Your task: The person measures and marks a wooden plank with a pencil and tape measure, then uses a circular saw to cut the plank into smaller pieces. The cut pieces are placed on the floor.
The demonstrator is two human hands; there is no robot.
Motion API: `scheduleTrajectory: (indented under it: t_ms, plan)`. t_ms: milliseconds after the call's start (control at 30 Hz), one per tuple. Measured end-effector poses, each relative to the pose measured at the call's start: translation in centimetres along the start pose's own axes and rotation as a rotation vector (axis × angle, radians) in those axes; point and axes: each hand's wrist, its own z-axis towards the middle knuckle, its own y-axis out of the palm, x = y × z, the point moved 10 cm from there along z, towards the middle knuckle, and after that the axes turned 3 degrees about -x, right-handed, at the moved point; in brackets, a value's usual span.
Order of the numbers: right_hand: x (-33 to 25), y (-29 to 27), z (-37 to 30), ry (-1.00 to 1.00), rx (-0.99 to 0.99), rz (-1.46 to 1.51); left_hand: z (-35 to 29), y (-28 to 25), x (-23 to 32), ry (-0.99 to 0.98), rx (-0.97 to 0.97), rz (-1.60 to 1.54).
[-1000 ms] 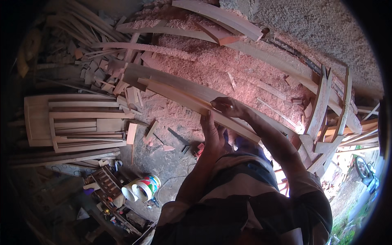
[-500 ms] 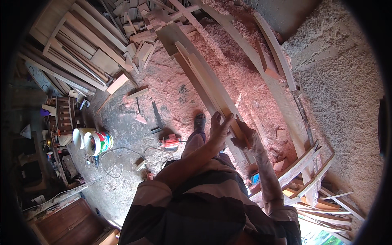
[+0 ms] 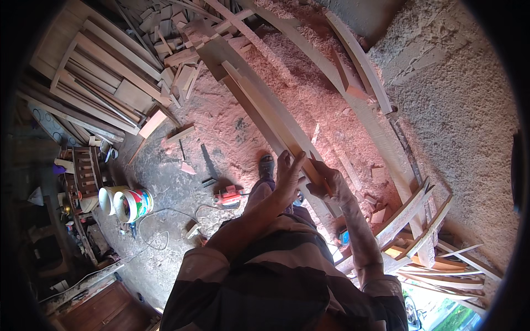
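A long, narrow wooden strip (image 3: 270, 121) runs from the far left of centre toward my body, over a wider plank (image 3: 212, 52). My left hand (image 3: 288, 175) grips the strip's left side near its close end, fingers pointing up along it. On the other side, my right hand (image 3: 334, 185) is closed round the strip's near end, its fingertips partly hidden. A thin orange edge shows beside the right fingers; I cannot tell whether it is part of the strip or a separate thing.
Pinkish wood shavings (image 3: 221, 110) cover much of the floor. Stacked boards (image 3: 105, 66) and offcuts (image 3: 160, 27) lie at the far left. Left of me are buckets (image 3: 133, 205), a red power tool (image 3: 228, 196) and a cable (image 3: 165, 209). Curved wooden pieces (image 3: 406, 215) lie at right.
The view has shifted slightly, so the boards and planks sit a little further left and higher. Both hands keep hold of the strip, with the right fingers slightly shifted.
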Motion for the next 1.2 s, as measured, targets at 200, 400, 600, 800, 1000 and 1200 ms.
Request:
scheduleTrajectory:
  t_ms: [200, 400, 600, 800, 1000, 1200]
  plan:
    - [1.5, -1.9, -0.2, -0.029, 0.085, 0.109, 0.1, -0.5, -0.1, -0.001, 0.022, 0.035]
    - [2.0, -4.8, 3.0, 0.084, 0.197, 0.029, -1.1, 0.5, 1.1, -0.001, 0.019, 0.057]
    - [1.3, -4.4, 6.6, -0.149, 0.128, -0.06, -0.8, 0.3, 0.7, -0.063, -0.06, 0.126]
    - [1.1, -2.0, 8.7, -0.301, 0.063, -0.191, -0.2, -1.1, 0.4, -0.082, -0.014, 0.12]
    - [-0.1, -2.1, 9.9, -0.307, 0.038, -0.161, 0.0, -0.8, 0.3, -0.082, -0.074, 0.123]
    - [0.6, -1.8, 11.7, -0.164, -0.109, -0.268, -0.4, 0.0, 0.9, -0.065, -0.073, 0.164]
